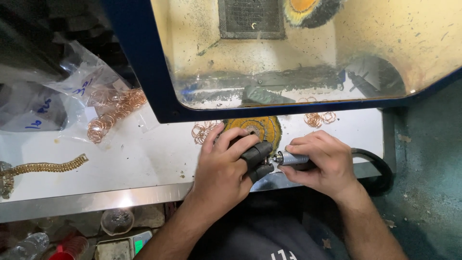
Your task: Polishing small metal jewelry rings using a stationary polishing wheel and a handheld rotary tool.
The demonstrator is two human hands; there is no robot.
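Note:
My right hand grips a silver rotary handpiece with a black hose running off to the right. Its tip points left at my left hand. The left index and middle fingers wear black rubber finger guards and pinch something small at the tool's tip; the piece itself is hidden. Both hands rest at the front edge of the white bench, just below a round yellow buffing wheel.
Copper-coloured rings lie in piles on plastic bags at the left, by my left hand and at the right. A gold chain bracelet lies far left. A blue-framed clear shield covers the polishing booth above.

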